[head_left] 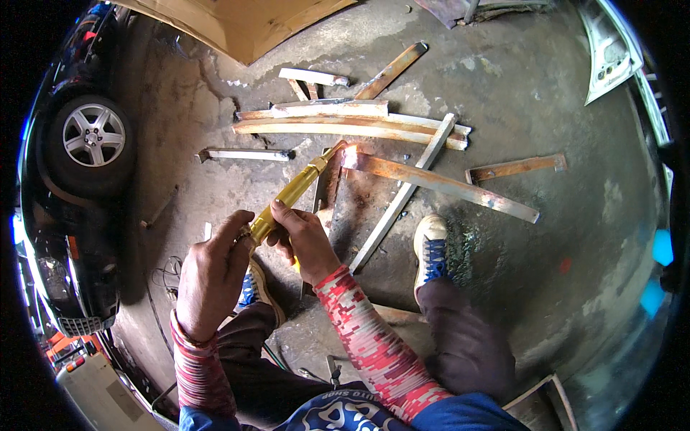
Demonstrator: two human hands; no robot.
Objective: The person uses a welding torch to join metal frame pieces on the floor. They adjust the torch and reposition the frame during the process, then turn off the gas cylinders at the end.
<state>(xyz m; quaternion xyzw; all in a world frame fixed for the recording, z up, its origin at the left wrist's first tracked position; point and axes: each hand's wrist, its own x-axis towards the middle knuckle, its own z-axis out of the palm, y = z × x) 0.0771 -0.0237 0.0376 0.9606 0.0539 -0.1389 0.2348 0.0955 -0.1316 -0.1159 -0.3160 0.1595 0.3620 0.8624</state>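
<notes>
Both hands are closed round a brass-coloured gas torch, which slants up and to the right. My left hand grips its rear end, by the valve fittings. Further forward, my right hand holds the body, its thumb on top. The torch tip meets the left end of a rusty flat metal strip, where a bright orange-white glow shows. That strip lies across a long pale metal bar. Beneath the torch's front part stands a dark, rusty metal piece, partly hidden by the torch and my right hand.
Several rusty and white metal strips lie beyond the torch. An angled rusty piece sits at right. A black car's wheel is at left, a cardboard sheet at the far side. My shoes flank the work; thin cable lies at left.
</notes>
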